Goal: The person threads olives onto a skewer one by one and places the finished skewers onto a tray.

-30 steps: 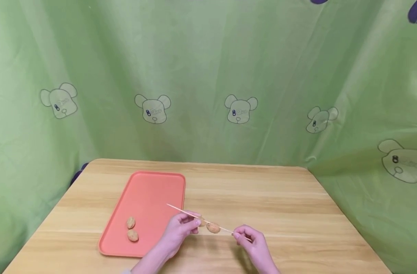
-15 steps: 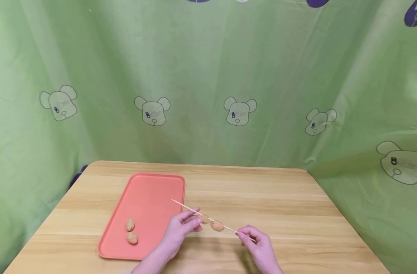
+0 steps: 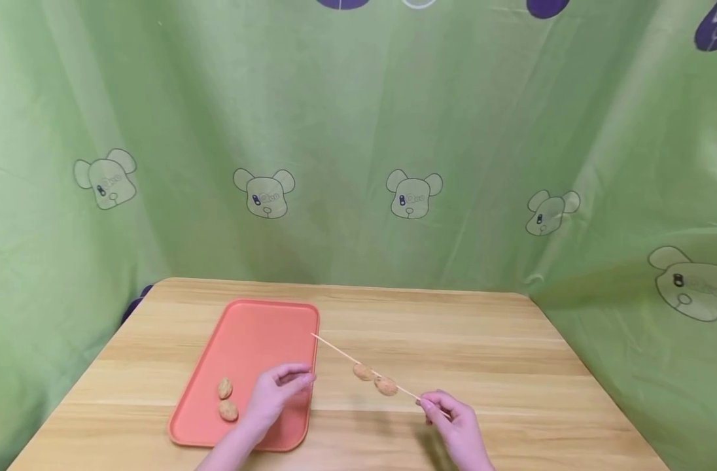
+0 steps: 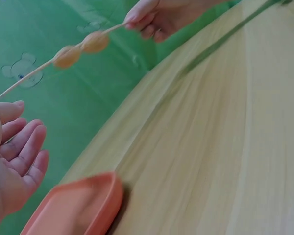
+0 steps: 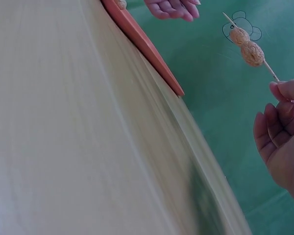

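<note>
My right hand (image 3: 457,425) pinches the lower end of a thin wooden skewer (image 3: 335,348) between thumb and fingers. The skewer slants up to the left, above the table. Two brown, wrinkled oval food balls sit on its middle; the right wrist view shows the lower ball (image 5: 253,54) touching the upper ball (image 5: 239,35). My left hand (image 3: 271,398), fingers loosely bent and holding nothing, hovers over the right side of the pink tray (image 3: 258,327), apart from the skewer. Two more brown balls (image 3: 227,410) lie close together on the tray's lower left.
The wooden table (image 3: 453,340) spreads around the tray, its bare surface reaching right and back. A green curtain (image 3: 335,118) with printed bear heads surrounds the table behind and on both sides.
My left hand has let go of the upper ball on the skewer and moved left over the tray. My right hand has moved slightly right with the skewer, exposing both balls.
</note>
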Tool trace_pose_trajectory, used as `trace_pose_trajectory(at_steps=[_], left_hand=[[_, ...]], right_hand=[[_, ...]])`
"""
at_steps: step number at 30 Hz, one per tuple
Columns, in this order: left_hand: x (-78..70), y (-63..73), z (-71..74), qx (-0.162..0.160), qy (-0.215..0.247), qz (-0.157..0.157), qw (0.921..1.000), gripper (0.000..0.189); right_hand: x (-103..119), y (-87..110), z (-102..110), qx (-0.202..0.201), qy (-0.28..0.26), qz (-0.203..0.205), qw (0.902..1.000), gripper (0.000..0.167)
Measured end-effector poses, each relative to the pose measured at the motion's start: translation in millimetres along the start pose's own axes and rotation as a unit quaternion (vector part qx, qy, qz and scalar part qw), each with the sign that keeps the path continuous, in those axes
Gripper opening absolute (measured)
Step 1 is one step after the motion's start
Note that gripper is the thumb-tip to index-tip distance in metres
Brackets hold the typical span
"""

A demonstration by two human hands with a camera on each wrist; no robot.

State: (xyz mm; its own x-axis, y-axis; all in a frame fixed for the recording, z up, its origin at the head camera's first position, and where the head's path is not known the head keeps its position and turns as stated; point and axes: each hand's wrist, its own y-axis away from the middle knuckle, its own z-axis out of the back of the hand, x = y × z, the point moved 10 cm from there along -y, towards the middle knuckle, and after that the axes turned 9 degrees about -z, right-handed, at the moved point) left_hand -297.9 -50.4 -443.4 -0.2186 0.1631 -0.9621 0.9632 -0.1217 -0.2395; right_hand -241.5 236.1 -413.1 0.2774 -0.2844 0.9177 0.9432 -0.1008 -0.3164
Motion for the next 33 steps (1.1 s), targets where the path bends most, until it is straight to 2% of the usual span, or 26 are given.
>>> trace_pose_trajectory(at_steps=[5,8,12,18,24,27,29,31,33], left_hand=[[-5.0,2.7,28.3,-0.023,-0.047,-0.011,0.9986,0.034],[-7.4,6.1,47.5,-0.042,-0.086,-0.023,0.9952,0.032],[-9.7,13.6,72.5,-0.067,-0.151,-0.044,0.9852,0.027],[-11.5,25.9,102.8,-0.091,-0.224,-0.043,0.9693,0.023],[-20.1,34.2,123.8,-0.106,-0.301,-0.050,0.9463,0.022],[-18.7,36.7,131.4,-0.111,-0.311,-0.038,0.9432,0.023],[-16.0,38.1,134.7,-0.110,-0.311,-0.026,0.9438,0.024],[-12.6,39.7,136.9,-0.104,-0.312,-0.009,0.9442,0.026],[-8.7,42.0,138.8,-0.094,-0.325,0.008,0.9410,0.028]], right_hand=[[-6,1.2,6,-0.013,0.012,-0.019,0.9997,0.009],[-7,1.6,8,-0.015,0.014,-0.024,0.9995,0.008],[-9,1.9,9,-0.015,0.016,-0.027,0.9994,0.008],[-14,2.4,14,-0.020,0.018,-0.043,0.9987,0.007],[-18,2.4,19,-0.024,0.014,-0.057,0.9980,0.006],[-18,2.3,21,-0.025,0.020,-0.053,0.9981,0.006],[-18,2.2,23,-0.027,0.022,-0.052,0.9980,0.006],[-18,2.1,24,-0.029,0.025,-0.050,0.9980,0.006],[-18,1.9,25,-0.029,0.024,-0.054,0.9978,0.007]])
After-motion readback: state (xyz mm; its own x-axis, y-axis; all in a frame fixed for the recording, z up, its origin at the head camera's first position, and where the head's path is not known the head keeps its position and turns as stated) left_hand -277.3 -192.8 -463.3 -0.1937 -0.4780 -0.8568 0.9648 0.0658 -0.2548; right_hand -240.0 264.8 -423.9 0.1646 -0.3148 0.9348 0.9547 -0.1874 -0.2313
